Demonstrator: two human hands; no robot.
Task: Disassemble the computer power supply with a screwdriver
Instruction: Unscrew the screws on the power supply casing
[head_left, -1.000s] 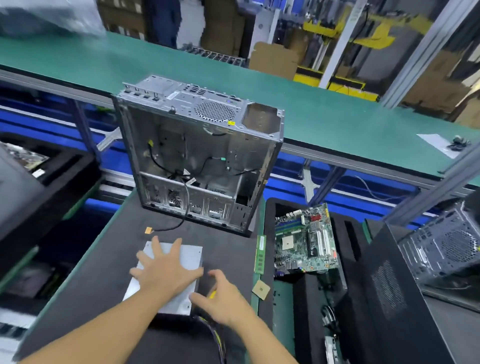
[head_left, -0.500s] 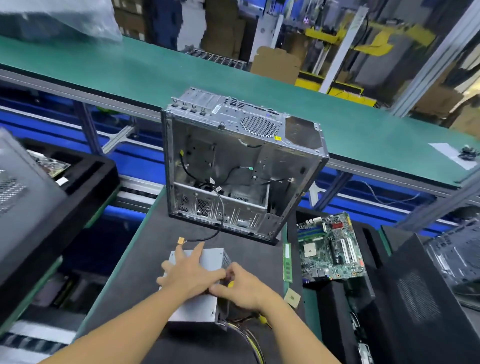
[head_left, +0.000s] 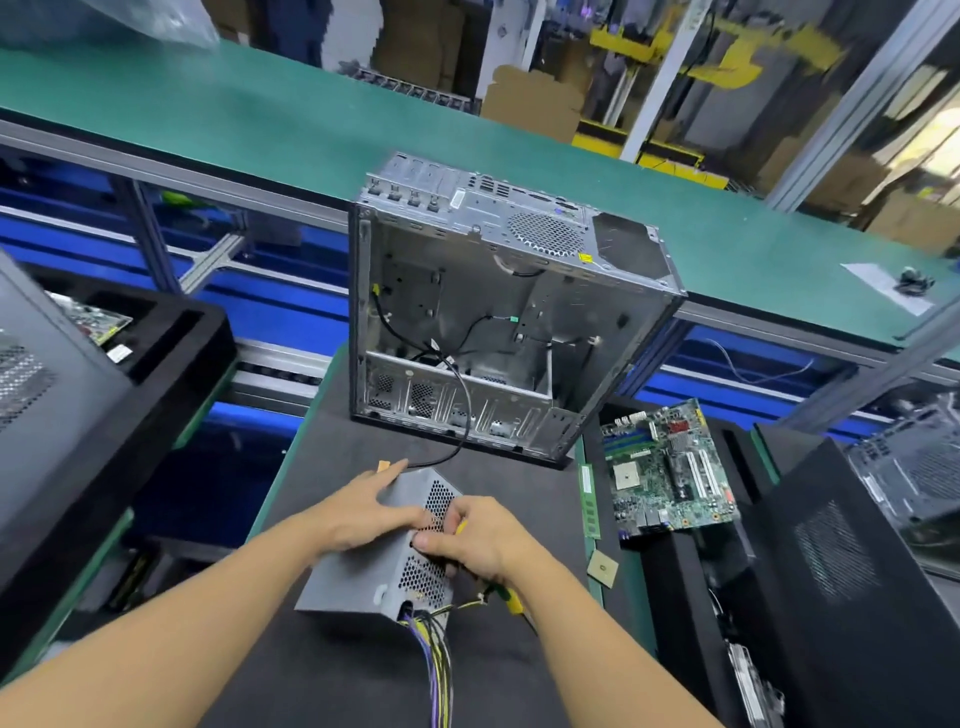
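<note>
A grey metal power supply (head_left: 363, 584) with a perforated side lies tilted on the black mat (head_left: 498, 670), its bundle of coloured wires (head_left: 434, 660) trailing toward me. My left hand (head_left: 363, 512) presses flat on its top. My right hand (head_left: 478, 543) grips its perforated right side and also holds a yellow-and-green screwdriver (head_left: 511, 597), whose handle sticks out below the palm. The screwdriver's tip is hidden.
An emptied grey computer case (head_left: 498, 312) stands open behind the power supply, a black cable (head_left: 457, 431) hanging out. A motherboard (head_left: 667, 475), a RAM stick (head_left: 588, 501) and a CPU chip (head_left: 602, 569) lie right. Black foam trays flank both sides; a green conveyor (head_left: 260, 119) runs behind.
The power supply has been tipped up from lying flat, its perforated side now facing up-right. My right hand has moved onto that side, screwdriver in it. The view shifted left.
</note>
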